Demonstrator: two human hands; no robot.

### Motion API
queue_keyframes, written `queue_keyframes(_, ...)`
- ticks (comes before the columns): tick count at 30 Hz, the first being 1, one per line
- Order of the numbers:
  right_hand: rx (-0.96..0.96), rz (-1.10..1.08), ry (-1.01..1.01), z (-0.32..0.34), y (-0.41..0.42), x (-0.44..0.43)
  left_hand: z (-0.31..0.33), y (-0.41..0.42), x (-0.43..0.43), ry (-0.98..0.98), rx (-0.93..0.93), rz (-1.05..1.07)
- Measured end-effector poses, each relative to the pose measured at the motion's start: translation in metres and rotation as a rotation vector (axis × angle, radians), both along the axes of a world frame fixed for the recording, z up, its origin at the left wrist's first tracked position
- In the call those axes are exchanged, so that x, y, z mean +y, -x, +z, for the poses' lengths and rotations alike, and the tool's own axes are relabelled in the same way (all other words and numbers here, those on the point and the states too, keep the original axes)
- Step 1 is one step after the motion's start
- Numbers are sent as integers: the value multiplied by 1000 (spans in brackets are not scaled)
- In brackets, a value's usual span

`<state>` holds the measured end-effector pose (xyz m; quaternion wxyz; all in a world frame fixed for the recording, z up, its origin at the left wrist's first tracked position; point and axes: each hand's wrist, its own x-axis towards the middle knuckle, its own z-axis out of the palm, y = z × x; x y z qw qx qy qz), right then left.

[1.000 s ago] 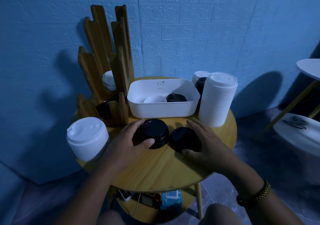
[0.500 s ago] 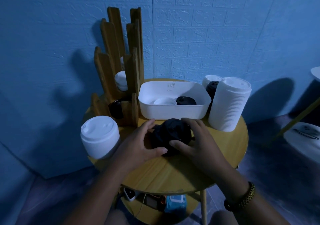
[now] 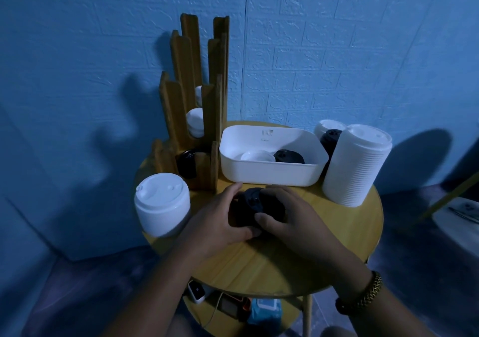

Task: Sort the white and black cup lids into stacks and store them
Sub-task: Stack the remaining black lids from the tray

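Observation:
A stack of black lids [image 3: 255,207] stands on the round wooden table [image 3: 298,266] in front of the white bin [image 3: 269,173]. My left hand [image 3: 220,220] grips its left side, and my right hand [image 3: 287,217] curls over its right side and top. A white lid [image 3: 257,156] and a black lid [image 3: 289,156] lie inside the bin. A short white lid stack [image 3: 162,203] stands at the table's left edge, a tall white lid stack [image 3: 356,165] at the right. The wooden lid rack [image 3: 204,103] holds white lids [image 3: 195,121] and black lids [image 3: 187,165].
Behind the tall stack stand another white stack [image 3: 327,126] and a black stack [image 3: 330,138]. The blue wall is close behind the table. A lower shelf [image 3: 233,308] carries small devices and a cable. A white table [image 3: 461,215] stands to the right.
My right hand brought the loose black lids from the right onto the black stack under my left hand. Both hands now close around the joined stack.

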<state>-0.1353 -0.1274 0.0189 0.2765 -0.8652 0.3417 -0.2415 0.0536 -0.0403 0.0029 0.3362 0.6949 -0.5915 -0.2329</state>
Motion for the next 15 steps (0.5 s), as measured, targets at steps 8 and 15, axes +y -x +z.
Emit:
queue_keyframes(8, 68, -100, 95, -7, -11, 0, 3, 1, 1, -32, -24, 11)
queue_keyframes(15, -18, 32, 15, -9, -5, 0, 2, 1, 1, -21, -18, 6)
